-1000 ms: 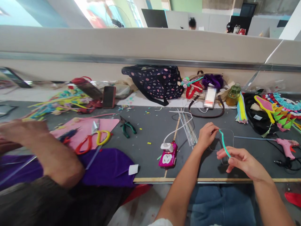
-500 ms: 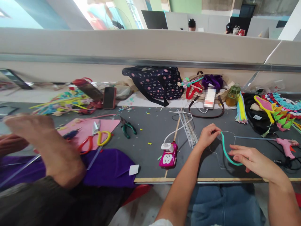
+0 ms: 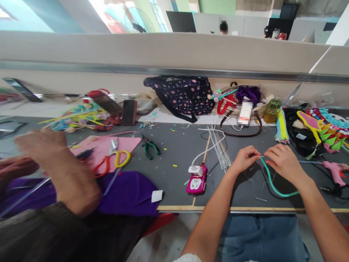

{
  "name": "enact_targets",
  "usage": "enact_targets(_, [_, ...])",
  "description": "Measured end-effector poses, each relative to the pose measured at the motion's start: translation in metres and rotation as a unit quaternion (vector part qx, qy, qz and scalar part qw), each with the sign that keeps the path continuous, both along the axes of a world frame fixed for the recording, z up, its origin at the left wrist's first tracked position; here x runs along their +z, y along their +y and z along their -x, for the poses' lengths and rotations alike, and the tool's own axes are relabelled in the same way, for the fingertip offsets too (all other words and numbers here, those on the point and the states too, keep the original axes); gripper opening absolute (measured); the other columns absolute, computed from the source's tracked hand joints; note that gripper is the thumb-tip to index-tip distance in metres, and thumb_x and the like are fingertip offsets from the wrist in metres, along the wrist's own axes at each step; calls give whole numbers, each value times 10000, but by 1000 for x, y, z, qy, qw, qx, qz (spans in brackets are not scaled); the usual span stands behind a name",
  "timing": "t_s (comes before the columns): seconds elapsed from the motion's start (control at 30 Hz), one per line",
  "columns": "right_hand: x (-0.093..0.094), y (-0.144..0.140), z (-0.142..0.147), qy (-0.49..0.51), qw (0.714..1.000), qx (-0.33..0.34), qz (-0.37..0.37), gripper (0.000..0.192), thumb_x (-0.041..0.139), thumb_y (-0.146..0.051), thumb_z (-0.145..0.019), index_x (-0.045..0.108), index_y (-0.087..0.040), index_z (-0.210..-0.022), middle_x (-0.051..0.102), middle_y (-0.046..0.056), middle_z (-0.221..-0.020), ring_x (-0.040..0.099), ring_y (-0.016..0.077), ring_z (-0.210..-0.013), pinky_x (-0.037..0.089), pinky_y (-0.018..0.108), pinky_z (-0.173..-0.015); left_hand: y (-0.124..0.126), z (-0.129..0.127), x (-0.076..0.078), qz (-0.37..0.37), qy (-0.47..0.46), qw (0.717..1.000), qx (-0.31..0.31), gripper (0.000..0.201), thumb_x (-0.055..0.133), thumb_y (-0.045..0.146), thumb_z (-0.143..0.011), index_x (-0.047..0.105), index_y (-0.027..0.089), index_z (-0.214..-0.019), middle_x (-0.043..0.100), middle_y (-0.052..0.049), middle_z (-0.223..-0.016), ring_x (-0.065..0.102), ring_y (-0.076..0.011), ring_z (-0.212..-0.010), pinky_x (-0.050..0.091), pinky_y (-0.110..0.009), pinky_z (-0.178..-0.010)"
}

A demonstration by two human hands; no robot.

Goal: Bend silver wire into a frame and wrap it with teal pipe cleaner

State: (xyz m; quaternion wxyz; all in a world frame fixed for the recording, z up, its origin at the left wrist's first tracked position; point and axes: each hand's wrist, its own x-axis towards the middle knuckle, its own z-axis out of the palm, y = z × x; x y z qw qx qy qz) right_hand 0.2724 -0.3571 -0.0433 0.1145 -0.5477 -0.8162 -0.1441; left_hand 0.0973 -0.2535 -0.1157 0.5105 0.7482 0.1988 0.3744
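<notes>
A teal cord-like strip (image 3: 273, 187) hangs in a curve from my fingertips and passes under my right wrist. My left hand (image 3: 247, 159) pinches at its upper end, where a short bright tip of what looks like wire shows. Just to the right, my right hand (image 3: 283, 163) has its fingertips brought together close to that same end; what lies between them is hidden. Thin wire (image 3: 261, 199) loops below my hands, above or on the grey table (image 3: 174, 145). A bundle of clear thin sticks (image 3: 219, 147) lies left of my left hand.
A magenta power socket (image 3: 196, 182) with a white plug and cable stands left of my forearm. At the right lies a pink glue gun (image 3: 336, 171). Pliers (image 3: 149, 145) and scissors (image 3: 116, 156) lie leftward, near a co-worker's blurred hand (image 3: 43, 145). Behind stand a bag (image 3: 182, 98) and bottle (image 3: 272, 109).
My right hand has moved up and left from the strip's lower part to its upper end, beside my left hand. The strip now trails right, under my right wrist.
</notes>
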Motion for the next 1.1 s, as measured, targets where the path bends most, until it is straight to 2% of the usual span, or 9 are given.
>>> enact_targets(0.1, [-7, 8, 4, -27, 999, 23, -13, 113, 579, -206, -912, 666, -189, -981, 689, 72, -954, 518, 237, -903, 336, 369, -773, -1, 0, 2, 10, 1, 1000, -2, 110, 679, 246, -808, 726, 147, -797, 600, -22, -746, 551, -132, -728, 403, -246, -693])
enact_targets(0.27, [-15, 10, 4, -12, 997, 55, -47, 145, 530, -204, -937, 672, -176, -920, 685, 75, -895, 503, 218, -871, 318, 364, -780, -2, 1, 1, 29, -1, 1000, -6, 120, 677, 241, -797, 728, 138, -831, 590, -20, -753, 524, -117, -696, 394, -235, -652])
enact_targets(0.47, [-21, 9, 2, 21, 997, 44, -59, 137, 534, -205, -936, 667, -174, -934, 692, 62, -870, 508, 213, -857, 317, 365, -778, -3, 0, -1, 50, 21, 998, 15, 116, 671, 226, -776, 708, 128, -825, 582, -8, -726, 487, -99, -640, 366, -218, -593])
enact_targets(0.73, [-31, 11, 4, 101, 991, 35, -75, 84, 573, -210, -913, 653, -187, -908, 703, 43, -831, 537, 203, -811, 337, 349, -738, -4, 2, 6, 0, 6, 1000, 15, 84, 643, 203, -788, 689, 140, -755, 578, -9, -701, 512, -112, -669, 378, -226, -634])
enact_targets(0.93, [-39, 13, 3, 190, 980, 8, -55, 84, 586, -223, -902, 651, -201, -855, 692, 30, -797, 571, 187, -771, 372, 327, -718, -4, 3, 9, -11, -18, 1000, 3, 85, 643, 189, -800, 697, 133, -769, 581, -19, -721, 516, -112, -668, 371, -231, -628])
enact_targets(1.1, [-44, 14, 7, 283, 957, -63, -13, 183, 579, -319, -900, 645, -214, -765, 643, 34, -753, 579, 190, -744, 417, 317, -718, -4, 4, 9, -15, -30, 999, -1, 108, 654, 221, -811, 702, 138, -761, 571, -23, -717, 511, -117, -667, 364, -233, -614])
